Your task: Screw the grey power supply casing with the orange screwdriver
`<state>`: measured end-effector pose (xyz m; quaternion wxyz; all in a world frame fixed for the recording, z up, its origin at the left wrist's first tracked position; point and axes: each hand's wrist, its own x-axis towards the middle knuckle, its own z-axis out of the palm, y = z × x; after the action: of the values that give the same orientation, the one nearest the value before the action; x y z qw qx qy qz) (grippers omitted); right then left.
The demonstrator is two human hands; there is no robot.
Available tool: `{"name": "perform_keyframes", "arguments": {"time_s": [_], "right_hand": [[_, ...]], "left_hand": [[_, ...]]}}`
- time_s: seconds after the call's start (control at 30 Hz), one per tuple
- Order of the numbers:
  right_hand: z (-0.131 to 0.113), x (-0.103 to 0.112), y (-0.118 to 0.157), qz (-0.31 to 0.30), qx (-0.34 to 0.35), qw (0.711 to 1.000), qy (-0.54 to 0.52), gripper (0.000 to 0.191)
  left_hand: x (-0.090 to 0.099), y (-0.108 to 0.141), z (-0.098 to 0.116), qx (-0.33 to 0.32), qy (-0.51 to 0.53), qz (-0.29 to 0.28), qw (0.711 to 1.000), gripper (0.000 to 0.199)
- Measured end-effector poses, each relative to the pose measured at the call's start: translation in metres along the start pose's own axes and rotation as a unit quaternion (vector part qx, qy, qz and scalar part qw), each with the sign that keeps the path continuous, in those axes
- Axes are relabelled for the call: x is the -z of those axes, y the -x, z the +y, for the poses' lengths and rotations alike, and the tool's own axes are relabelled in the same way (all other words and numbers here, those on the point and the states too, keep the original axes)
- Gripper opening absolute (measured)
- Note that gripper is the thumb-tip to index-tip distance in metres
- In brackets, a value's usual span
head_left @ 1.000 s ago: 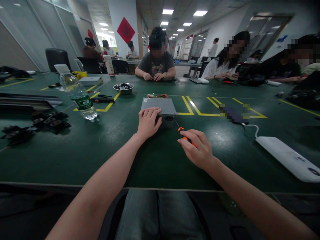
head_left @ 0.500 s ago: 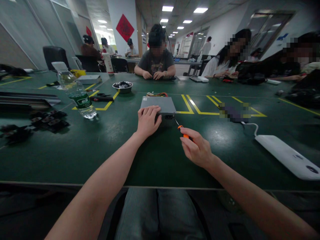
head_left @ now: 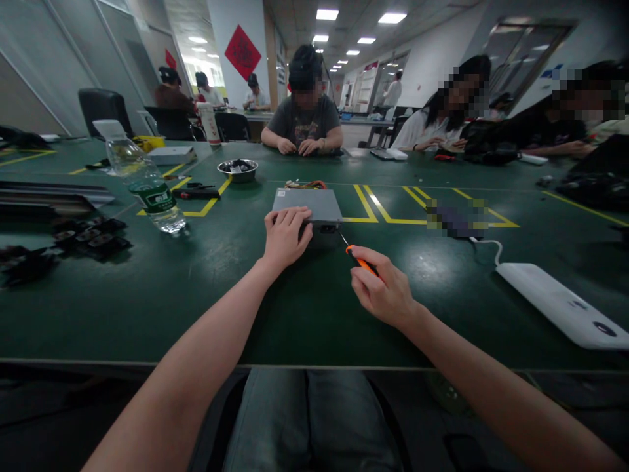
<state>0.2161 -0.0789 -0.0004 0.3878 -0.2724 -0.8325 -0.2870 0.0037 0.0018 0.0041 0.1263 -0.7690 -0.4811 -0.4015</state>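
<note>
A grey metal power supply (head_left: 322, 202) lies flat in front of me, its socket side facing my way and coloured wires at its far edge. My left hand (head_left: 287, 235) holds it at the near left corner, fingers over the top and thumb at the front face. In my right hand (head_left: 381, 285) is an orange and black screwdriver (head_left: 362, 259), gripped by the handle. Its thin shaft points up and left, with the tip at the near right corner of the power supply, beside the socket. Whether the tip sits in a screw, I cannot tell.
On the left stand a water bottle (head_left: 154, 196) and dark parts (head_left: 93, 233); beyond are a metal bowl (head_left: 238, 170) and a black tool (head_left: 196, 193). At right lies a white power bank (head_left: 560, 301), cabled to a blurred phone (head_left: 455, 219). Other people sit across the table.
The screwdriver has turned in my right hand, showing more of its black and orange handle. My left hand stays on the power supply. The whole view has shifted slightly.
</note>
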Motion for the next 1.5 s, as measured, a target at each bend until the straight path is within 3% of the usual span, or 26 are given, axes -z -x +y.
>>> {"name": "perform_keyframes", "arguments": {"time_s": [0.17, 0.5, 0.73, 0.83, 0.93, 1.1, 1.5], "right_hand": [[0.0001, 0.002, -0.0023, 0.025, 0.026, 0.999, -0.011, 0.024], [-0.0022, 0.0001, -0.0037, 0.012, 0.036, 0.999, -0.027, 0.022], [-0.0041, -0.0043, -0.001, 0.024, -0.04, 0.998, -0.031, 0.024], [-0.0039, -0.0037, -0.0015, 0.013, -0.027, 0.999, -0.018, 0.02], [-0.0027, -0.0049, -0.0003, 0.018, -0.006, 0.999, -0.05, 0.03], [-0.0027, -0.0062, -0.0004, 0.013, -0.037, 0.998, -0.052, 0.03], [-0.0036, -0.0036, -0.0053, 0.017, 0.027, 0.999, -0.021, 0.024]], "left_hand": [[-0.0002, -0.0012, 0.0, 0.009, 0.008, -0.002, 1.0, 0.024], [-0.0036, -0.0001, -0.002, 0.005, 0.004, 0.004, 1.0, 0.023], [-0.0041, 0.0002, -0.0023, 0.011, -0.002, 0.0, 1.0, 0.024], [-0.0039, 0.0003, -0.0023, 0.011, 0.006, 0.001, 1.0, 0.024], [-0.004, 0.0005, -0.0024, 0.012, 0.007, 0.001, 1.0, 0.024], [-0.0043, 0.0007, -0.0029, 0.007, 0.006, 0.01, 1.0, 0.023], [-0.004, 0.0005, -0.0031, -0.004, 0.007, 0.019, 1.0, 0.021]]}}
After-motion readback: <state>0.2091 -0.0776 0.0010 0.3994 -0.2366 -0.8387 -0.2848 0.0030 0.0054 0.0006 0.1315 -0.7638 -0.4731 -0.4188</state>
